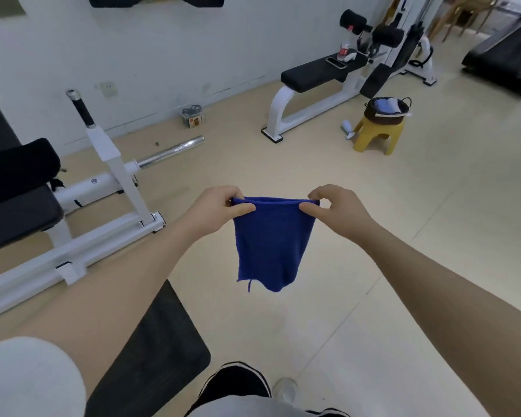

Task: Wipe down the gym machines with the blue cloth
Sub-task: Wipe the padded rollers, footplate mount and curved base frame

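Observation:
A blue cloth [271, 245] hangs in the air in front of me, folded double along its top edge. My left hand [215, 210] pinches the top left corner between thumb and fingers. My right hand [336, 209] pinches the top right corner the same way. The cloth's lower edge dangles free above the floor, with a loose thread at its left. A white-framed gym machine [112, 164] with black pads stands to my left. A second bench machine [319, 73] with a black seat stands farther off by the wall.
A yellow stool [376, 136] carrying a dark basket [387, 111] of cloths stands near the far bench. A phone [336, 62] and a bottle [344, 51] lie on that bench. A black mat [151, 350] lies by my feet. A treadmill [506, 58] is at far right.

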A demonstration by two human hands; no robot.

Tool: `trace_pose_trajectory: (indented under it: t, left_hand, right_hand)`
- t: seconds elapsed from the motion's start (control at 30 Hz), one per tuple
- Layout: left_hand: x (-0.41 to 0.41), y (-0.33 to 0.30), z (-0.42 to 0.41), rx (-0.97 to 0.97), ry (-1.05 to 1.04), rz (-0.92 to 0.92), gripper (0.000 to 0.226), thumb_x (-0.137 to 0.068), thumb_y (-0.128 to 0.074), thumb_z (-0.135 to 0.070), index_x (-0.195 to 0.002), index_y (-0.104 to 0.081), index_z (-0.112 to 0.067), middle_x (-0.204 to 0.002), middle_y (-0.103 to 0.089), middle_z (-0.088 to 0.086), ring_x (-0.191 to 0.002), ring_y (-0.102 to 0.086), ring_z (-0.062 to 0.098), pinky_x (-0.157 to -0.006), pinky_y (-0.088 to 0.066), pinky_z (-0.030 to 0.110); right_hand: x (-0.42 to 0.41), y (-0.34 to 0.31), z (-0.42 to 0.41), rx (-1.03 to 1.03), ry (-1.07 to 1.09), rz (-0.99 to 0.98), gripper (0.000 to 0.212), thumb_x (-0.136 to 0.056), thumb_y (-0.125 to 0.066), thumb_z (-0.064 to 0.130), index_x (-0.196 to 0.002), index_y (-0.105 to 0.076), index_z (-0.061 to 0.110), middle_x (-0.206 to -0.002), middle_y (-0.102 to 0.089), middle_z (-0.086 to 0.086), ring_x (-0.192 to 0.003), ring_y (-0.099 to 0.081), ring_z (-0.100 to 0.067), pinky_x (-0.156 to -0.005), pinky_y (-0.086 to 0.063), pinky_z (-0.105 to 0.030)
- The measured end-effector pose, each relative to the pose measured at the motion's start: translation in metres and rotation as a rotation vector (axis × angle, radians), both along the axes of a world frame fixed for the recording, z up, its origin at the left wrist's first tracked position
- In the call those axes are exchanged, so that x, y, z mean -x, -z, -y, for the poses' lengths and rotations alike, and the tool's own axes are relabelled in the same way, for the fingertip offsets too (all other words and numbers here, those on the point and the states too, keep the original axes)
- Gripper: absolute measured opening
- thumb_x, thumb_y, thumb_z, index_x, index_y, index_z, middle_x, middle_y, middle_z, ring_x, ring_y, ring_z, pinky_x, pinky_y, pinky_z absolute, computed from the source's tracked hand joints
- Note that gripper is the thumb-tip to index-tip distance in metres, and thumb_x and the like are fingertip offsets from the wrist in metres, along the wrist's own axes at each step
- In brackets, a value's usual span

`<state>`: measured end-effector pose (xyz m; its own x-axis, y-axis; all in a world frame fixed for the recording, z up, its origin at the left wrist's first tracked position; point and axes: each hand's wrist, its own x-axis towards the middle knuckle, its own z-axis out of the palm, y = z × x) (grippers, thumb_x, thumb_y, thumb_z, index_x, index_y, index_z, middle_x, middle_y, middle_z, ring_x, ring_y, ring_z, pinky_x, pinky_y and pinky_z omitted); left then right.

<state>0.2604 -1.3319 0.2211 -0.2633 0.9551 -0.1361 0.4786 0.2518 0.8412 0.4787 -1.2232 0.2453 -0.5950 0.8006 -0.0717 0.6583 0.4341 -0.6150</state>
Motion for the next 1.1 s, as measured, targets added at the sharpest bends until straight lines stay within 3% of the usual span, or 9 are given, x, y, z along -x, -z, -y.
trace_pose_trajectory:
  t: [0.1, 0.23, 0.33, 0.43, 0.57, 0.7, 0.83, 0.97, 1.1]
  left_hand:
    - [-0.016, 0.003, -0.068, -0.002, -0.055, 0.087, 0.027, -0.081, -0.069, -0.021, -0.061, -0.051, -0.024, -0.069, -0.056, 0.002, -0.067, -0.048, 0.017, -0.061, -0.036, 0.03]
    - [-0.024, 0.003, -0.169, -0.038, -0.12, 0.118, 0.026, -0.075, -0.071, -0.021, -0.061, -0.05, -0.022, -0.07, -0.058, 0.006, -0.067, -0.051, 0.019, -0.061, -0.038, 0.032]
    - [-0.021, 0.006, -0.255, -0.057, -0.106, 0.094, 0.026, -0.078, -0.071, -0.017, -0.065, -0.049, -0.017, -0.074, -0.061, 0.017, -0.068, -0.053, 0.019, -0.062, -0.041, 0.033]
    - [-0.007, 0.01, -0.344, -0.08, -0.115, 0.126, 0.029, -0.08, -0.07, -0.016, -0.065, -0.045, -0.017, -0.07, -0.056, 0.007, -0.066, -0.05, 0.014, -0.061, -0.038, 0.025]
    - [0.02, 0.003, -0.464, -0.059, -0.145, 0.222, 0.028, -0.082, -0.068, -0.014, -0.066, -0.046, -0.018, -0.072, -0.054, 0.001, -0.072, -0.05, 0.016, -0.067, -0.038, 0.029]
    - [0.045, -0.013, -0.573, -0.085, -0.172, 0.288, 0.022, -0.082, -0.067, -0.008, -0.074, -0.052, -0.022, -0.072, -0.059, -0.003, -0.07, -0.054, 0.014, -0.072, -0.042, 0.028]
    - [0.055, -0.02, -0.674, -0.035, -0.106, 0.245, 0.019, -0.083, -0.067, -0.01, -0.094, -0.062, -0.025, -0.075, -0.065, -0.002, -0.068, -0.061, 0.008, -0.071, -0.046, 0.019]
    - [0.059, -0.014, -0.78, -0.033, -0.134, 0.201, 0.011, -0.085, -0.063, -0.008, -0.079, -0.063, -0.017, -0.076, -0.065, -0.001, -0.069, -0.058, 0.01, -0.062, -0.046, 0.014]
    - [0.06, 0.002, -0.884, -0.05, -0.243, 0.238, 0.013, -0.087, -0.062, -0.012, -0.077, -0.06, -0.02, -0.08, -0.064, -0.005, -0.075, -0.057, 0.009, -0.073, -0.043, 0.022]
  right_hand:
    - [-0.014, -0.001, -0.069, 0.31, 0.099, -0.243, 0.018, -0.087, -0.061, 0.018, -0.08, -0.058, 0.002, -0.08, -0.059, -0.006, -0.075, -0.051, -0.017, -0.067, -0.04, -0.027]
    - [-0.025, 0.003, -0.164, 0.47, 0.159, -0.461, 0.013, -0.088, -0.06, 0.006, -0.077, -0.054, 0.009, -0.073, -0.058, -0.004, -0.068, -0.056, -0.014, -0.073, -0.05, -0.029]
    - [-0.024, 0.009, -0.249, 0.482, 0.195, -0.487, 0.013, -0.087, -0.062, 0.004, -0.078, -0.054, 0.009, -0.074, -0.059, -0.004, -0.072, -0.059, -0.014, -0.08, -0.053, -0.031]
    - [-0.008, 0.019, -0.342, 0.626, 0.236, -0.58, 0.013, -0.088, -0.06, 0.003, -0.079, -0.054, 0.01, -0.081, -0.061, -0.007, -0.08, -0.061, -0.019, -0.087, -0.053, -0.035]
    - [0.026, 0.018, -0.461, 0.806, 0.293, -0.728, 0.017, -0.089, -0.055, -0.003, -0.089, -0.055, 0.013, -0.085, -0.057, -0.006, -0.08, -0.059, -0.018, -0.075, -0.05, -0.032]
    - [0.047, 0.004, -0.573, 0.694, 0.293, -0.715, 0.035, -0.085, -0.053, -0.015, -0.108, -0.058, 0.01, -0.087, -0.061, -0.006, -0.082, -0.06, -0.019, -0.078, -0.049, -0.028]
    - [0.06, 0.005, -0.674, 0.48, 0.301, -0.536, 0.027, -0.085, -0.057, -0.009, -0.103, -0.063, 0.009, -0.089, -0.061, -0.003, -0.08, -0.057, -0.013, -0.073, -0.048, -0.016]
    - [0.074, 0.017, -0.784, 0.403, 0.368, -0.469, 0.009, -0.087, -0.061, 0.003, -0.093, -0.067, 0.006, -0.08, -0.063, -0.001, -0.075, -0.056, -0.013, -0.059, -0.043, -0.018]
    - [0.088, 0.021, -0.895, 0.453, 0.331, -0.477, 0.003, -0.091, -0.059, 0.015, -0.091, -0.061, 0.013, -0.084, -0.061, 0.005, -0.076, -0.053, -0.006, -0.056, -0.036, -0.019]
